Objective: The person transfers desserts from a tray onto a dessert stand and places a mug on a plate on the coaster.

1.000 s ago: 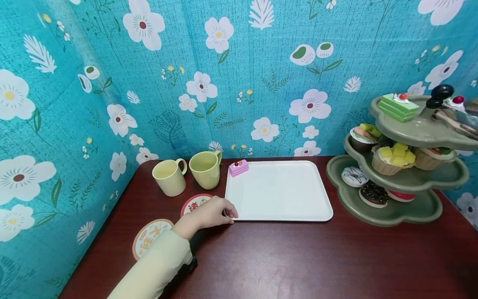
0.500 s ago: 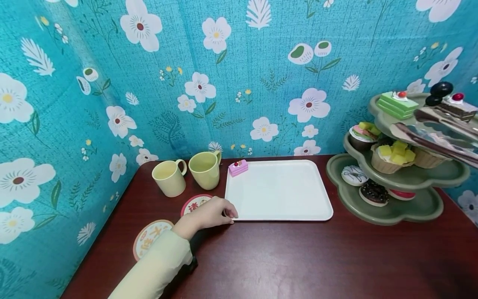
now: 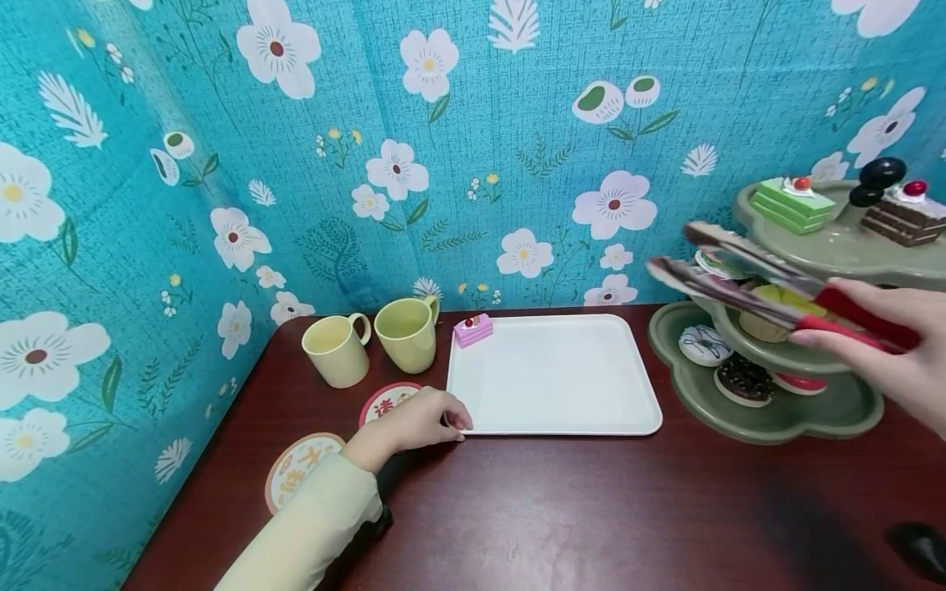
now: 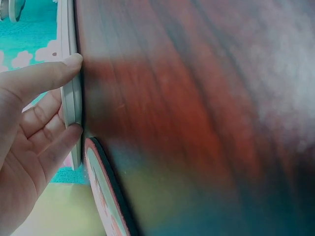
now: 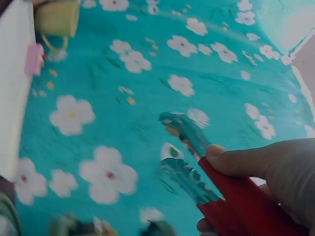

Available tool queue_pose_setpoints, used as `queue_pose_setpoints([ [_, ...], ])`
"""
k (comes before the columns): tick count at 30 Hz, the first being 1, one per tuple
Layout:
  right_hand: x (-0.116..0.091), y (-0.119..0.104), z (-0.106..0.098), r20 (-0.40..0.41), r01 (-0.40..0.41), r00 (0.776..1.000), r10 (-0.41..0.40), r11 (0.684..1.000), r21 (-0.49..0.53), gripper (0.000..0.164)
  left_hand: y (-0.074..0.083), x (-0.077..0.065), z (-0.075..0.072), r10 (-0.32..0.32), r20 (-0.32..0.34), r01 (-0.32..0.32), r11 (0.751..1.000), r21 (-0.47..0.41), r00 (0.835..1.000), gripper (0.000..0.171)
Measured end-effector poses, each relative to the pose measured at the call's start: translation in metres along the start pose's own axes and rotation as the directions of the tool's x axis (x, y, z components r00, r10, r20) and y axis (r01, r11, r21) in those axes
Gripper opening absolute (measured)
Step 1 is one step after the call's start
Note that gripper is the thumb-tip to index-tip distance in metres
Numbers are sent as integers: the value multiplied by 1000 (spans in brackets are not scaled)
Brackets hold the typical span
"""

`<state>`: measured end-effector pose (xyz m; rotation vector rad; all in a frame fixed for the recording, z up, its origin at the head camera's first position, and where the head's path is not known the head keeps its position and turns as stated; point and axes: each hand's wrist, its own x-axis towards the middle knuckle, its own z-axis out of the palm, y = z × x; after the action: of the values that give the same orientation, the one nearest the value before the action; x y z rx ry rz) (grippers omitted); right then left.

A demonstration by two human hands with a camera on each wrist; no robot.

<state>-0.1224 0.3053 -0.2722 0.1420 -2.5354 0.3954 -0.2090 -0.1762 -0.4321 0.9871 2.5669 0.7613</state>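
Note:
My left hand (image 3: 424, 420) holds the near left corner of a white tray (image 3: 562, 377); the left wrist view shows thumb and fingertips on its rim. A pink toy cake slice (image 3: 473, 331) sits in the tray's far left corner. At the right, my right hand (image 3: 905, 353) grips red-handled tongs (image 5: 236, 196), blurred in the head view. Their tips are apart with nothing between them. Behind the tongs rises a green three-tier stand (image 3: 850, 246); on top are a green cake slice (image 3: 794, 205) and a chocolate cake slice (image 3: 905, 217).
Two yellow mugs (image 3: 336, 353) stand left of the tray. Two round coasters, one red-edged (image 3: 373, 406) and one orange-edged (image 3: 296, 472), lie near my left arm. Doughnuts (image 3: 742, 382) fill part of the stand's lowest tier. A floral cloth (image 3: 517, 164) hangs behind the table.
The tongs have moved left and toward me, away from the stand's top tier, bringing my right hand into the head view. My left hand stays at the tray corner.

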Motion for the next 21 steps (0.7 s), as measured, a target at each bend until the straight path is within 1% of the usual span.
queue_pose_setpoints([
  [1, 2, -8, 3, 17, 32, 999, -31, 999, -11, 80, 0, 0, 0, -4, -3, 4, 1000, 4, 1000, 11],
  [2, 4, -16, 7, 42, 47, 998, -47, 999, -1, 78, 1, -1, -1, -7, -5, 7, 1000, 7, 1000, 11],
  [3, 6, -22, 10, 87, 64, 994, -61, 997, -31, 77, 1, -1, -1, -10, -8, 10, 1000, 9, 1000, 11],
  [5, 8, -31, 20, 161, 69, 985, -55, 994, -81, 81, 1, -2, 0, -20, -6, 20, 1000, 3, 1000, 10],
  [7, 10, -35, 33, 207, 88, 976, -69, 993, -82, 80, 1, -2, 0, -28, -1, 28, 1000, -9, 1000, 10],
  [11, 12, -40, 61, 258, 112, 960, -105, 994, -12, 78, 0, 0, 0, -37, 5, 37, 999, -22, 999, 10],
  [14, 15, -43, 80, 290, 121, 948, -130, 991, 48, 76, 0, 0, 1, -33, -2, 33, 999, -13, 999, 11],
  [21, 22, -55, 119, 301, 157, 934, -195, 977, 146, 68, 0, 0, 2, -35, -7, 35, 999, -14, 999, 11],
])
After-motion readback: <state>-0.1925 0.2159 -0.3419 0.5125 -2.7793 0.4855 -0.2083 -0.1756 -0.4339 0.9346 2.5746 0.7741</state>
